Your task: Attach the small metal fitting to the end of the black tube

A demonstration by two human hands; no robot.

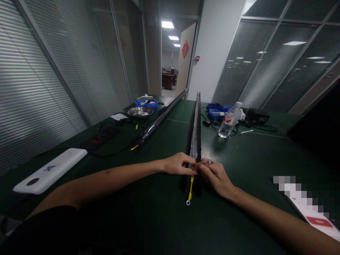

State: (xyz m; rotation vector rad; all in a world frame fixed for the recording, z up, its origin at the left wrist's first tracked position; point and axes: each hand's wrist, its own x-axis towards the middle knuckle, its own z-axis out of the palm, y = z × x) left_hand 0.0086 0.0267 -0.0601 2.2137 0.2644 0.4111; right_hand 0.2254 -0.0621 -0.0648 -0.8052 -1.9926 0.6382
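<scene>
A long narrow black rail [196, 131] with a grey, shiny inner face runs away from me along the table. At its near end my left hand [180, 164] is closed, thumb and fingers pinching the rail from the left side. My right hand [216, 177] comes in from the right, its fingers bent and pressed together at the same end, touching the left fingertips. What lies between the right fingers is hidden. A silver ring-like piece [209, 162] shows on a right finger. Below the hands a yellow wire lead [191, 187] with a metal ring terminal [188, 202] sticks out toward me.
A second black rail [159, 122] lies to the left. Beyond it are a metal bowl [140, 112] and blue tray [146, 103]. A white power bank [50, 171] lies at left. On the right stand a water bottle [230, 120], blue bins [216, 114] and black cables [255, 125].
</scene>
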